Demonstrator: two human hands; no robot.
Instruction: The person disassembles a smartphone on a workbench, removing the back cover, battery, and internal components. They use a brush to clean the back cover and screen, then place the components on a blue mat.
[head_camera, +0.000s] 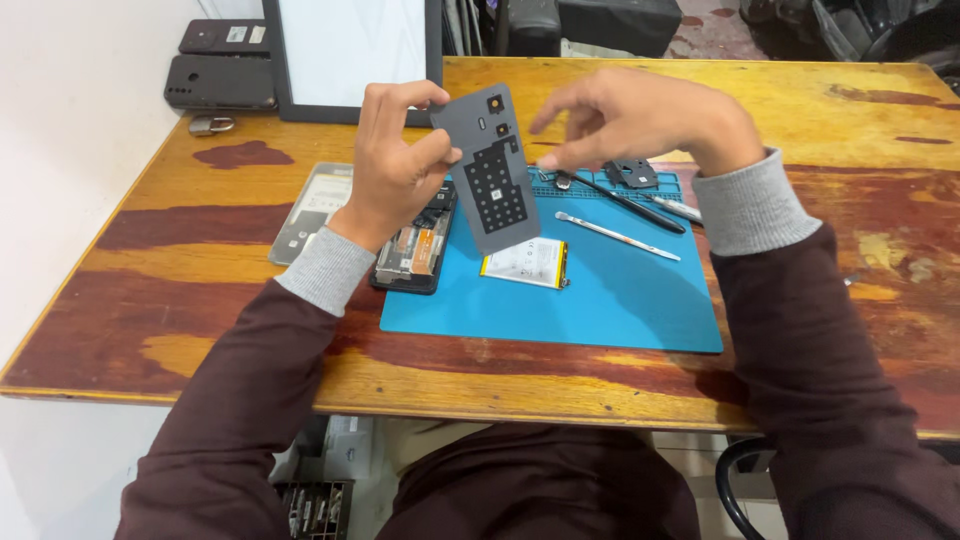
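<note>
While held, grey back cover, tilted, camera cutouts

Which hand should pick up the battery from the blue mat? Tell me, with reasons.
Probably the right hand. It is free, fingers spread, hovering above the blue mat where the battery lies. The left hand is busy pinching the grey back cover upright.

Left hand pinches a grey phone back cover tilted above the blue mat, right hand fingertips touching its edge; battery lies on the mat below it.
</note>
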